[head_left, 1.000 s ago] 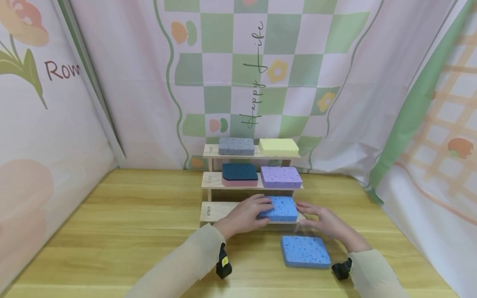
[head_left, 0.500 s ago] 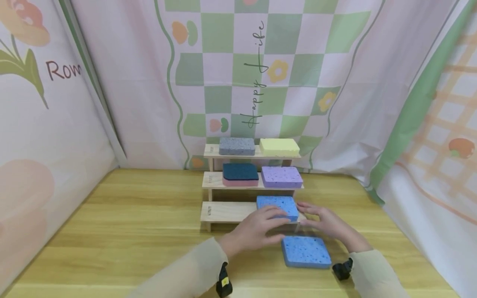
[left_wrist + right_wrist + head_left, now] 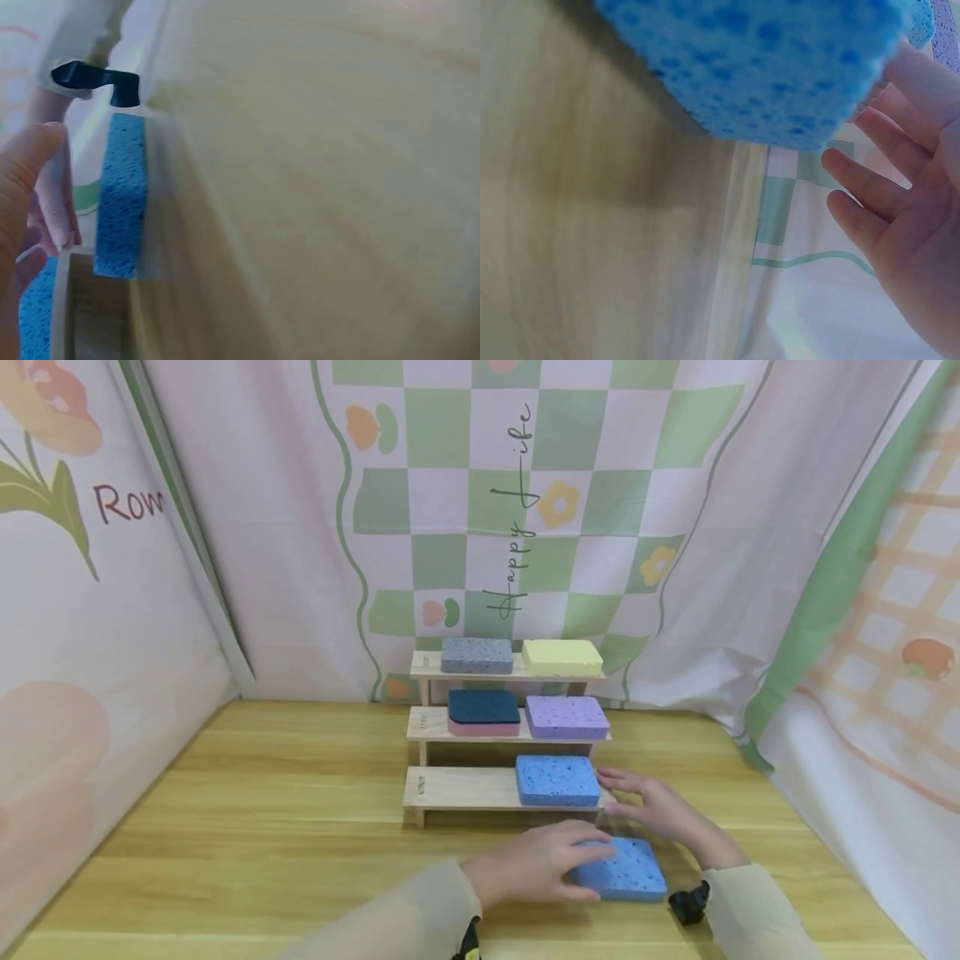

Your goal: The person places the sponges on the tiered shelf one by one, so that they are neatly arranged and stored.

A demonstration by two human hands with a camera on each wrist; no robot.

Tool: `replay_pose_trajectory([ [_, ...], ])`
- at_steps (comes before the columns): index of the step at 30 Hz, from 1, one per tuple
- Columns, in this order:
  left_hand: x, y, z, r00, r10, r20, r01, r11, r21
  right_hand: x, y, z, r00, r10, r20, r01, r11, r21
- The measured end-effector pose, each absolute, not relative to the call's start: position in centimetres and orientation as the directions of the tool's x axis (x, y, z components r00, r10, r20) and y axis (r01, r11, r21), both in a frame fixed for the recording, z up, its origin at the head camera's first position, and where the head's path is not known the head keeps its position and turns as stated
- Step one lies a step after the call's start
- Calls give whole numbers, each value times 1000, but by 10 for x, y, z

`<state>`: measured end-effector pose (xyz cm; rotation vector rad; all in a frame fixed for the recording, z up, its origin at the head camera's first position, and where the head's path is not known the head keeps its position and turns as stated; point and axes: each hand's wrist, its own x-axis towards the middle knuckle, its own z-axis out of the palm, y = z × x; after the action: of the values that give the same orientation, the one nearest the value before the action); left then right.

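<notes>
A speckled blue sponge (image 3: 633, 868) lies flat on the table in front of a small three-step wooden rack (image 3: 465, 787). Over its left end hovers my left hand (image 3: 536, 864), fingers loosely extended; the left wrist view shows the thumb side (image 3: 19, 180) apart from the sponge (image 3: 122, 195). A second blue sponge (image 3: 557, 781) sits on the right half of the bottom step. Beside that step's right end is my right hand (image 3: 656, 810), fingers spread and nearly straight in the right wrist view, close to the step's edge; whether they touch it I cannot tell.
On the middle step sit a pink sponge with a dark green pad (image 3: 483, 710) and a purple sponge (image 3: 567, 717). The top step bears a grey sponge (image 3: 477, 655) and a yellow sponge (image 3: 562, 657). Printed curtains (image 3: 285, 568) hang behind the wooden table (image 3: 225, 827).
My left hand has let go of the blue sponge on the bottom step and come down and right to the one on the table. My right hand has stayed put.
</notes>
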<state>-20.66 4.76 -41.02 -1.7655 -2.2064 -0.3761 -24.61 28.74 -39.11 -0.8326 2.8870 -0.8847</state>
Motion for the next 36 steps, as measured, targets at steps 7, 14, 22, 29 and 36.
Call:
replay_pose_trajectory([
  [7,-203,54,-420,-330,926,186,944,323,64,-246,287,-390,-861,-490,136,-484,707,-515],
  [14,-202,60,-420,-366,920,140,931,363,44,-246,287,-390,-863,-488,132,-480,708,-518],
  [22,-203,63,-419,-410,907,95,911,401,97,-247,287,-390,-860,-493,133,-485,706,-516],
  [29,-204,64,-419,-433,897,89,895,416,158,-247,288,-390,-859,-495,129,-484,703,-521],
  [36,-203,63,-417,-450,888,95,885,428,185,-247,287,-389,-861,-493,126,-479,702,-527],
])
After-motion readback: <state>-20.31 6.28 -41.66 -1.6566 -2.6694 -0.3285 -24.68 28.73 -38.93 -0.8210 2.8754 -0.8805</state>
